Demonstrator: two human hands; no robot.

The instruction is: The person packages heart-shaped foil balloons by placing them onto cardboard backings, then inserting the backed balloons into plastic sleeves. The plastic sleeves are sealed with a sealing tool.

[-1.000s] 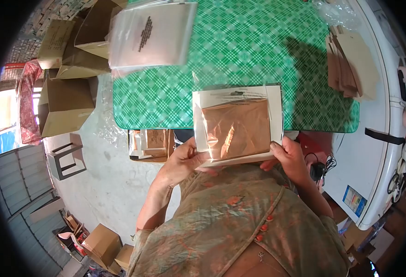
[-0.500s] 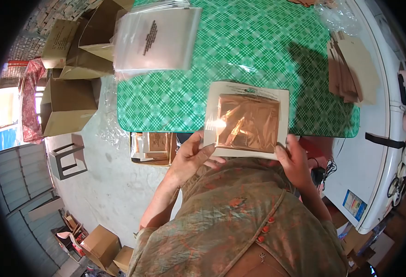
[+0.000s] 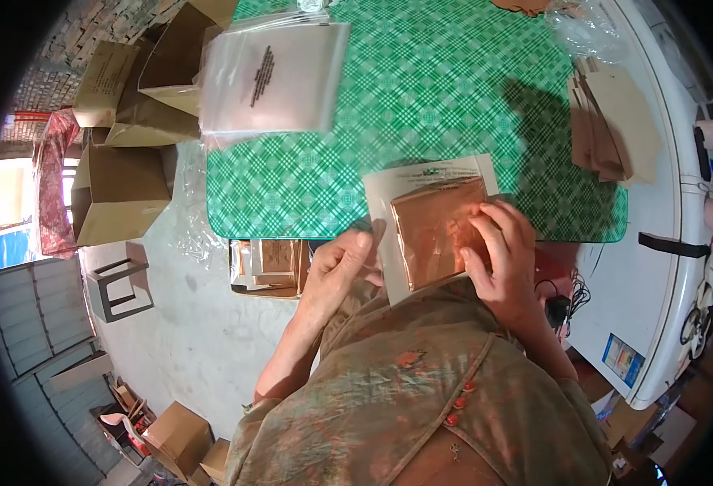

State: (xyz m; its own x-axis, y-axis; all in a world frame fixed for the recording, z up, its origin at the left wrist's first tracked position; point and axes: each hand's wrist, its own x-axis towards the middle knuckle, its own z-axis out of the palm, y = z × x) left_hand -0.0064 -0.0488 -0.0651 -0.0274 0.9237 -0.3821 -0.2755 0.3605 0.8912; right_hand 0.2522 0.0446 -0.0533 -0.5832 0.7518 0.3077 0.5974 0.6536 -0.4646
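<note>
A white card with a copper-coloured packet in clear film (image 3: 425, 243) is tilted at the table's front edge, above my lap. My left hand (image 3: 340, 263) is at the card's left edge, thumb in front and the other fingers partly hidden behind, gripping it. Over the right part of the packet lies my right hand (image 3: 498, 255), its fingers curved and apart, fingertips on the film. Printed text runs along the card's top.
A green checked tablecloth (image 3: 421, 89) bears a stack of clear plastic bags (image 3: 283, 77) and brown and cream cards (image 3: 616, 121). Open cardboard boxes (image 3: 125, 182) stand left. A box of packets (image 3: 267, 263) sits below the table edge, near a grey stool (image 3: 121, 283).
The card has tilted, its left side lower. My right hand has left the card's lower right edge and moved up onto the packet's face, fingers spread.
</note>
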